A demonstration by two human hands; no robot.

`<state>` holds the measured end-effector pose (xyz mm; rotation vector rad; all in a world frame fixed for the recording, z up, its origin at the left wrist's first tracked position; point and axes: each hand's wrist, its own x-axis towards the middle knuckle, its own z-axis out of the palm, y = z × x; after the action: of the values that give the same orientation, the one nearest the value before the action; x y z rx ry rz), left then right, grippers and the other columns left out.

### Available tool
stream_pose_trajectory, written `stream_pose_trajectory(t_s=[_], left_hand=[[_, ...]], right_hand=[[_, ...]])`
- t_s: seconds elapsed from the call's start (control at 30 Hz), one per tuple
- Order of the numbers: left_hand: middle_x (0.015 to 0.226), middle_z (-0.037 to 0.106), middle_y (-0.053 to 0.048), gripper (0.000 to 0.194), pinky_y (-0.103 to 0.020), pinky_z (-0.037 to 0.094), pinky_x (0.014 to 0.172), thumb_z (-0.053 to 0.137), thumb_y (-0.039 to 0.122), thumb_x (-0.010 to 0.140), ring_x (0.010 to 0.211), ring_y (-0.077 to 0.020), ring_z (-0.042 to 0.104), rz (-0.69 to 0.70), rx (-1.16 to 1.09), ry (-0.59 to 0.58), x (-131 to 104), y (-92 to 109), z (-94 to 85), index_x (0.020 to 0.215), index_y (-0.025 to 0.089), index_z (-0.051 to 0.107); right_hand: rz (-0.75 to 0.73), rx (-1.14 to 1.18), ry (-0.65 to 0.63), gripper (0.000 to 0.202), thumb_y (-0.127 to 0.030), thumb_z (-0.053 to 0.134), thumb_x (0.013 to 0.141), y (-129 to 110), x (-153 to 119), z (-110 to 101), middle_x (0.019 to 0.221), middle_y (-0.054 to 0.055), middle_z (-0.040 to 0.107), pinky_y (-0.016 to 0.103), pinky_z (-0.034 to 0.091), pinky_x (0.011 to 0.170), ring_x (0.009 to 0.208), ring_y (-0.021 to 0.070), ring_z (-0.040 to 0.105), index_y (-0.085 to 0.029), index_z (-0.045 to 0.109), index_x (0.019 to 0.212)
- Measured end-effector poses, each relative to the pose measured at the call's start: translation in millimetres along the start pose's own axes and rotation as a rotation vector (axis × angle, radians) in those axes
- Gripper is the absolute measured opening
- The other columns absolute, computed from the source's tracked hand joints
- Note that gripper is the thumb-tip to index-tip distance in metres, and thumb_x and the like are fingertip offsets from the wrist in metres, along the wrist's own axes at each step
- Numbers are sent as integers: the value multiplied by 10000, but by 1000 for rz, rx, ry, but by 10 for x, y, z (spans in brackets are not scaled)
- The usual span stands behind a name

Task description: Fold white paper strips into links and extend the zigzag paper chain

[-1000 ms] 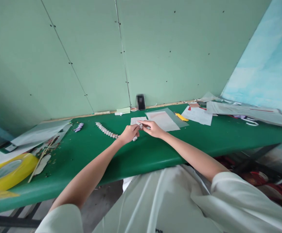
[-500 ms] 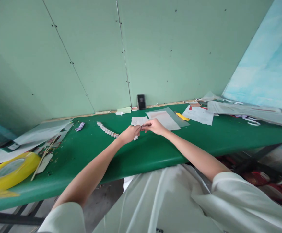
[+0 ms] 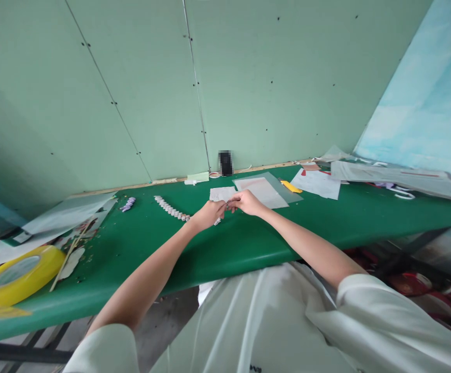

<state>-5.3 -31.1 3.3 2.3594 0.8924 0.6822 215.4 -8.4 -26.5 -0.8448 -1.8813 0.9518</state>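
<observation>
Nearest, along the front edge of the green bench (image 3: 194, 264), a roll of yellow tape (image 3: 46, 256) lay toward the left end, with a thin wooden stick (image 3: 64, 267) just beside it. Farther in, about midway along the bench, the left hand (image 3: 210, 211) and the right hand (image 3: 244, 202) met above the surface. Their fingertips were brought together, seemingly pinched from both sides on a small folded piece (image 3: 228, 203), most of it hidden. The pale zigzag chain (image 3: 171, 210) lay left of them, curving from the back half of the bench to the left wrist; a short pale end (image 3: 217, 221) showed below that hand, though whether it joined the chain could not be told.

The chain looked light and papery, likely springy at its folds and easily crushed or pulled apart; a gentle pinch across the flat links near one end would probably suit it best. A purple folded piece (image 3: 128, 204) lay left of the chain. Beyond the hands were a small note (image 3: 222, 194), a white sheet (image 3: 264, 192) and, farther right, a yellow tool (image 3: 291, 186). A dark upright object (image 3: 226, 163) stood at the back edge.
</observation>
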Motion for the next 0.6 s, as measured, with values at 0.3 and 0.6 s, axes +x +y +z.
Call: stream_pose_trajectory(t_s=[0.3,0.6], left_hand=[[656,712,-70,319,-256,489,630,641,419,976,601,-162,664,-315,-530,36,36,-11,85,803,153,665],[666,677,-62,422,-264,503,629,808,501,864,617,-141,648,-350,-899,16,18,30,76,902,97,692]], right_hand=[[-82,68,3,434,-439,801,873,-37,-62,-6,986,104,803,373,612,816,883,241,764,-163,762,1205],[-89,295,-26,315,-388,777,886,-125,-85,12,969,77,777,365,602,863,881,203,740,-168,751,1109]])
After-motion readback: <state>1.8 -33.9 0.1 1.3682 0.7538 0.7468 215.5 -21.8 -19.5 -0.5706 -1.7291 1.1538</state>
